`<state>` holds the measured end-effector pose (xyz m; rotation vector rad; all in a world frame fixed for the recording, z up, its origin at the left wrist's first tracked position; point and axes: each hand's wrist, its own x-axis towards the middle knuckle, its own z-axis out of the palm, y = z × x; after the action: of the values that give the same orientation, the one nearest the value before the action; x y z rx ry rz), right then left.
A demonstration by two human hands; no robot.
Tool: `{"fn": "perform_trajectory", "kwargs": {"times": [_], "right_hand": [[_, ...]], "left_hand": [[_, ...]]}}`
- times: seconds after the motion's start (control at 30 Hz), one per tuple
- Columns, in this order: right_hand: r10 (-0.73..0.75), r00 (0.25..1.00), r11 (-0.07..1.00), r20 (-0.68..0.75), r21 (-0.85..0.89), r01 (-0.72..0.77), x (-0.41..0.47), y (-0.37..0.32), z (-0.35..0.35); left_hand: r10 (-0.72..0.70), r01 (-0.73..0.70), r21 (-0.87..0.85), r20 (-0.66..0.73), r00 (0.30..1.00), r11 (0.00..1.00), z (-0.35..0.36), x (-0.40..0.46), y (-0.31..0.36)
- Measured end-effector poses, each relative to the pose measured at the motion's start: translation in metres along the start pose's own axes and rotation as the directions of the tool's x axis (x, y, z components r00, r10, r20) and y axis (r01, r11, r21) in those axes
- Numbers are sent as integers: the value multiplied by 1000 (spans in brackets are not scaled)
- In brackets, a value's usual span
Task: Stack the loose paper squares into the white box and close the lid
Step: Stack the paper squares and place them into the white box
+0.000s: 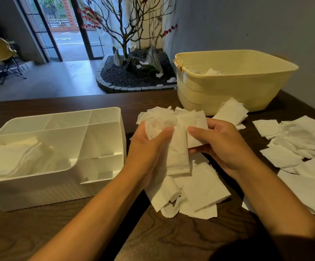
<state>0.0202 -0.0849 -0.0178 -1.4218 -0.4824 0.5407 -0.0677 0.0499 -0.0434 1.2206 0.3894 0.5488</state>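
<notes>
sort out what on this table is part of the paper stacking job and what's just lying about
Part of the job:
- left hand and right hand, both holding a bunch of paper squares
- white box, open
- loose squares on the table

Just lying about:
- yellow tub
- folding chair
- bare tree

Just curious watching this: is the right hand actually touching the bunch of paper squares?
Touching. The head view shows the right hand gripping the bunch of paper squares, thumb pressed on its front.
</notes>
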Motion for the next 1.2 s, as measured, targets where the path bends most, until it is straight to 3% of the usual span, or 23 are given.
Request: {"fn": "perform_trajectory", "kwargs": {"times": [0.1,0.23,0.33,0.43,0.53,0.7,0.83,0.9,0.97,1.03,1.13,1.2], "right_hand": [[-47,997,991,-58,119,54,-1,-5,0],[-96,975,966,-198,218,139,-1,-8,-2],[-88,984,945,-157,300,132,0,-6,0],[-52,998,982,-17,183,55,-3,-1,7],[-70,996,991,-56,111,76,-5,-1,11],[-103,986,901,-129,408,148,-5,-8,8],[-16,981,805,-192,579,126,2,-11,2],[-22,990,846,-136,526,91,0,-11,4],[-45,998,949,-49,311,58,-3,-5,8],[-25,997,984,-77,172,38,-3,0,9],[15,983,990,-183,142,11,3,3,4],[65,988,990,-140,133,-46,6,3,3]], "left_hand": [[-93,95,-55,43,995,994,-3,1,0],[-262,256,-204,2,965,945,-8,4,1],[-314,306,-304,25,949,902,-7,3,2],[-305,303,-385,56,951,872,-4,1,2],[-305,333,-447,136,943,830,-2,-1,3],[-372,468,-510,284,884,722,-2,-5,0],[-392,526,-455,360,847,719,0,-7,0],[-385,510,-472,340,858,719,-1,-6,-2],[-368,475,-464,306,878,748,-2,-4,-5],[-353,438,-421,267,897,795,-1,-4,-3],[-308,358,-302,202,930,884,0,-5,-1],[-242,278,-189,196,950,942,1,-7,-3]]}}
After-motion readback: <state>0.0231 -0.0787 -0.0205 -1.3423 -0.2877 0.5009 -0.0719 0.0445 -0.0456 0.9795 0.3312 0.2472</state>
